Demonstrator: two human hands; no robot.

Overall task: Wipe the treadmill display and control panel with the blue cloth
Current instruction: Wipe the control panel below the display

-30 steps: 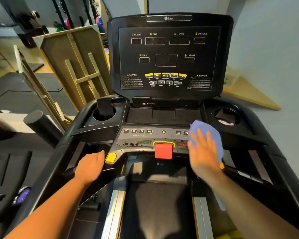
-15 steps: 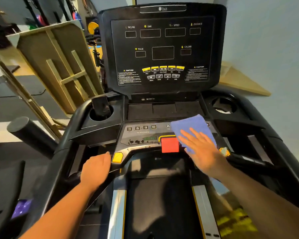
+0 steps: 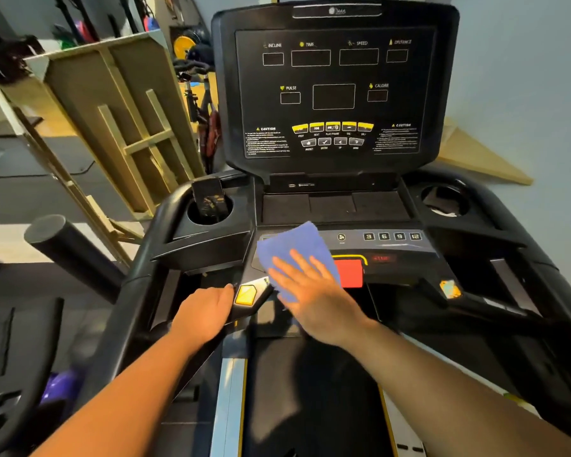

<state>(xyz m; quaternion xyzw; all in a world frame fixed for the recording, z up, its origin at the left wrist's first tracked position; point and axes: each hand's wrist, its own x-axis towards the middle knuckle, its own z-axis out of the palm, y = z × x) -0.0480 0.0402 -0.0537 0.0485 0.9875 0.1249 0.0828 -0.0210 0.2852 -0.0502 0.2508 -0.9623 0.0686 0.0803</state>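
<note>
Step in hand: wiping the control panel [image 3: 389, 247], left portion. Right hand [image 3: 310, 288], fingers spread flat, presses the blue cloth [image 3: 292, 247] onto the panel beside the red stop button [image 3: 351, 273]. Left hand [image 3: 205, 311] is curled round the handlebar grip [image 3: 251, 311].

Next, by judgement: lift the cloth to the upright display [image 3: 333, 94], apparently unwiped.

Count: one cloth, two cup holders, four numbered keys visible.

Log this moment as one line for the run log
phase: wiping control panel | right hand: flat on blue cloth, panel's left part | left hand: grips handlebar | display: not being wiped
</note>
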